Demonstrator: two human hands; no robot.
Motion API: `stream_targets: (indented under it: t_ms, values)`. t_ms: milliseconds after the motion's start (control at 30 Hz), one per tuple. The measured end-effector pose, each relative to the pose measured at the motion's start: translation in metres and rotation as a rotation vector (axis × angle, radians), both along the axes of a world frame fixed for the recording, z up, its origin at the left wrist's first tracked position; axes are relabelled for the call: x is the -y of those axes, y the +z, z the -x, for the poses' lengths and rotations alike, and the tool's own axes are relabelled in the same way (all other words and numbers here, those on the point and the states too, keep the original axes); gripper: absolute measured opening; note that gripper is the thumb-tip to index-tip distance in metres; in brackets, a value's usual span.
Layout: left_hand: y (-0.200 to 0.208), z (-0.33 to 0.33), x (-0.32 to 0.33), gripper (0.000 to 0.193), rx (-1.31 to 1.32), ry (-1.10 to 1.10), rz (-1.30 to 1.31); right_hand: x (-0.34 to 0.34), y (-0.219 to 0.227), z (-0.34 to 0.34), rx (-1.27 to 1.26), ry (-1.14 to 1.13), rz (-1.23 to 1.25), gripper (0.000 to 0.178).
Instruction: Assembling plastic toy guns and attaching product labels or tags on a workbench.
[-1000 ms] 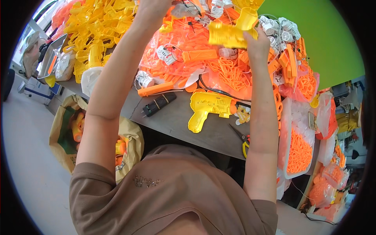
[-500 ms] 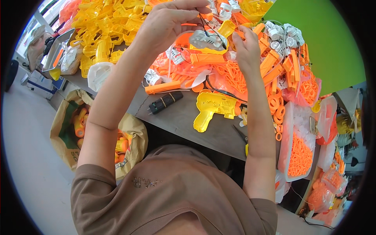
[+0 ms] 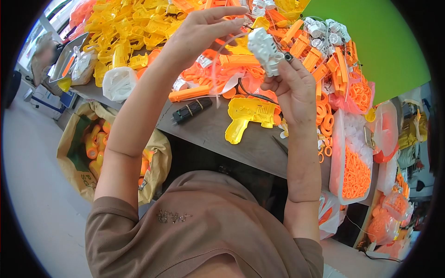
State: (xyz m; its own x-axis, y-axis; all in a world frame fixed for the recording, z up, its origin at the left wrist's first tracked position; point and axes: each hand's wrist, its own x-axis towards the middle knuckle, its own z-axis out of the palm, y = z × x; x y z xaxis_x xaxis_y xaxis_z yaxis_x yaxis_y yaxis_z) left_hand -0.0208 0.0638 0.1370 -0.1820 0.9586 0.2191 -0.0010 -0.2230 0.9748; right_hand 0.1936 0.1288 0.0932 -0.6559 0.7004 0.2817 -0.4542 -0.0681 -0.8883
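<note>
the right hand (image 3: 296, 95) holds up a white plastic mechanism housing (image 3: 265, 52), its fingers pinching the lower end between thumb and fingertips; the housing is tilted in the air above the heaped parts, well clear of the tabletop (image 3: 204, 135). the left hand (image 3: 201, 34) is raised just beside it, its fingers partly bent and the upper two reaching toward the housing; i cannot tell whether they pinch the thin dark wire (image 3: 249, 28) there. a yellow toy-gun half shell (image 3: 250, 113) lies flat on the tabletop below, near a black block (image 3: 191, 110) bound with a tan band. scissors (image 3: 280, 143) are partly hidden by the right forearm. beyond the hands lie a pile of yellow shells (image 3: 125, 23), orange bars (image 3: 311, 60) and more white housings (image 3: 320, 30). at right, a translucent bin (image 3: 340, 160) holds small orange loops (image 3: 356, 176) and whitish pieces. at left, a kraft paper bag (image 3: 160, 160) contains yellow-and-orange toy pieces (image 3: 95, 143); dark printed lettering shows on its side, partly creased. the brown t-shirt (image 3: 208, 194) carries a small line of glittery lettering, too indistinct to read.
</note>
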Motion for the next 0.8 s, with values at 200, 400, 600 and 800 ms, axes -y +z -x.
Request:
stream_targets:
  t_ms: [200, 400, 600, 800]
  values:
    - [-0.018, -0.005, 0.027, 0.03, -0.447, 0.494, -0.378, 0.008, 0.001, 0.009, -0.124, 0.187, 0.271, 0.03]
    - [-0.032, -0.024, 0.042, 0.032, -0.305, 0.243, -0.177, 0.047, -0.002, 0.036, -0.001, 0.026, 0.139, 0.03]
    - [-0.034, -0.021, 0.037, 0.033, -0.068, 0.119, -0.209, 0.048, -0.001, 0.037, 0.146, -0.041, -0.046, 0.032]
    - [-0.015, -0.001, 0.039, 0.034, 0.109, -0.052, 0.016, 0.015, 0.008, 0.034, 0.165, -0.37, -0.552, 0.046]
